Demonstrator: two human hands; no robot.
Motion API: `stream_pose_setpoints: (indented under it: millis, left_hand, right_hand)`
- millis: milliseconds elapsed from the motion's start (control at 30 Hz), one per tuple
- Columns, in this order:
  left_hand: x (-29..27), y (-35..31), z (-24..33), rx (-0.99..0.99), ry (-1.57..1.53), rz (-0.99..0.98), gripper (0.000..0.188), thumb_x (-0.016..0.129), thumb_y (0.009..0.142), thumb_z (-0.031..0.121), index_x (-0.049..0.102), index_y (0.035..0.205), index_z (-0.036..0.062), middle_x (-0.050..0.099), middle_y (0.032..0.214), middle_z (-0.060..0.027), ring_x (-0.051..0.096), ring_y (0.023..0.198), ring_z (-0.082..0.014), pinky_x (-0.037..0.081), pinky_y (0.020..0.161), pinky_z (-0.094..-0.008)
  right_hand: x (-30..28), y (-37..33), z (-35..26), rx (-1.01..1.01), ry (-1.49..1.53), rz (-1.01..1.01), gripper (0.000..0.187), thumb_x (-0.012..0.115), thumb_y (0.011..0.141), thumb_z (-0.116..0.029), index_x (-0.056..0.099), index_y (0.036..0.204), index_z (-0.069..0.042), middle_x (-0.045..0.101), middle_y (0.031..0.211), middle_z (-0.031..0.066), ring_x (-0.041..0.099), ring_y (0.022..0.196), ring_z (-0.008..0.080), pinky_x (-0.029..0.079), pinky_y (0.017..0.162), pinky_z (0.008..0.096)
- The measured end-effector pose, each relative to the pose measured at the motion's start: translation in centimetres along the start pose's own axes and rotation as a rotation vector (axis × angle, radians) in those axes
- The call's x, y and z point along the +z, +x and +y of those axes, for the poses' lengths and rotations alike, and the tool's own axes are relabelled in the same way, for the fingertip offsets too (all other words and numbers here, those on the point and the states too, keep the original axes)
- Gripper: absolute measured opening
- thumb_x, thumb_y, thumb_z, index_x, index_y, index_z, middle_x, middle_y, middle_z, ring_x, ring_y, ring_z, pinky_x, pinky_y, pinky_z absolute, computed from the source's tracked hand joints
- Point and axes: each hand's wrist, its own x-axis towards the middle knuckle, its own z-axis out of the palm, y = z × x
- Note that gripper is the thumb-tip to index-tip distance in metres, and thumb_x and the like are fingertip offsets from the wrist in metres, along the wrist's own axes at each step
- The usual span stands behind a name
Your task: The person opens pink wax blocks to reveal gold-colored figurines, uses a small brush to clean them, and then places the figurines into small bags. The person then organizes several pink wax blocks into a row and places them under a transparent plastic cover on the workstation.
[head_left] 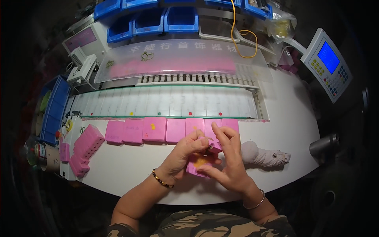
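Grasping a pink block before the white panel, left hand and right hand are seemingly parting it, next requiring steadiness.

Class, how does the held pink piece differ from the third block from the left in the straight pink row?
The held pink piece is between the left grip and right grip; the third block lies on the table.
The held pink piece seems parted into sections; the third block looks whole.
The held pink piece has a broad orange-yellow patch, the third block a smaller yellow blot.
Both are pink.
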Motion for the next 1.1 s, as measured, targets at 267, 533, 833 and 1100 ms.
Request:
stream_pose_setpoints:
  millis: [267, 533, 833, 1100]
  left_hand:
    - [0.5, 0.4, -0.1, 0.208, -0.068, 0.166, 0.030, 0.058, 0.094, 0.027, 0.040, 0.076, 0.0119, 0.044, 0.072, -0.0023, 0.051, 0.060, -0.0178, 0.048, 0.056, -0.0312]
    - [0.3, 0.0, -0.4, 0.321, 0.161, 0.197, 0.020, 0.050, 0.096, 0.024, 0.048, 0.082, 0.0104, 0.046, 0.073, 0.0018, 0.041, 0.065, -0.0069, 0.037, 0.060, -0.0228]
    - [-0.9, 0.8, -0.7, 0.409, 0.166, 0.351, 0.023, 0.046, 0.099, 0.028, 0.049, 0.085, 0.0096, 0.049, 0.075, 0.0012, 0.047, 0.066, -0.0070, 0.042, 0.059, -0.0232]
    - [0.0, 0.7, 0.2, 0.330, 0.066, 0.288, 0.033, 0.050, 0.099, 0.037, 0.045, 0.097, 0.0052, 0.059, 0.082, -0.0119, 0.061, 0.062, -0.0203, 0.055, 0.053, -0.0363]
  right_hand:
    - [0.7, 0.0, -0.5, -0.147, -0.392, 0.089, 0.065, 0.077, 0.073, -0.029, 0.056, 0.132, -0.012, 0.050, 0.124, 0.0082, 0.046, 0.109, 0.0239, 0.030, 0.094, 0.0393]
    - [0.3, 0.7, -0.8, -0.350, -0.584, 0.192, 0.029, 0.073, 0.071, -0.017, 0.071, 0.100, -0.015, 0.060, 0.109, 0.0012, 0.052, 0.100, 0.0218, 0.030, 0.088, 0.0376]
    - [-0.1, 2.1, -0.8, -0.293, -0.205, 0.076, 0.023, 0.075, 0.068, -0.009, 0.065, 0.089, -0.014, 0.063, 0.103, 0.0021, 0.055, 0.098, 0.0225, 0.029, 0.090, 0.0386]
    - [-1.5, 2.6, 1.3, 0.292, 0.627, 0.134, 0.010, 0.064, 0.087, -0.002, 0.059, 0.096, -0.002, 0.063, 0.093, 0.0056, 0.058, 0.089, 0.0113, 0.046, 0.082, 0.0258]
